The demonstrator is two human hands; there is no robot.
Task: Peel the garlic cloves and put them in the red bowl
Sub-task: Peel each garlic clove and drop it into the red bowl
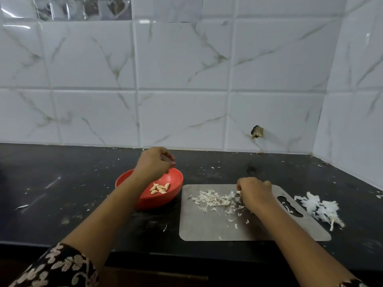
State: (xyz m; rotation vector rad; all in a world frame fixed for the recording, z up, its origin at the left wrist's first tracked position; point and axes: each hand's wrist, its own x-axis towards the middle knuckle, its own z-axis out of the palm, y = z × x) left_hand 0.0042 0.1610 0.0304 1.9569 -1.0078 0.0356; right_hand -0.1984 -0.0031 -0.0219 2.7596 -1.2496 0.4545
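The round red plastic bowl (157, 204), with peeled garlic cloves (159, 188) inside, sat just beside the flat grey cutting board's (207, 228) left edge, with open black counter (62, 183) further left. The left hand (154, 164) hung curled over the bowl's far rim, its grip unclear. The right hand (256, 192), knuckles up, pinched a pale garlic clove (238, 192) on the board.

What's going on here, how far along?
A person is peeling garlic. The left hand hovers over the bowl, fingers curled; whether it holds anything is unclear. Several peeled cloves lie in the bowl. The right hand pinches a white bit on the board, beside a pile of skins. Husks lie on the counter.
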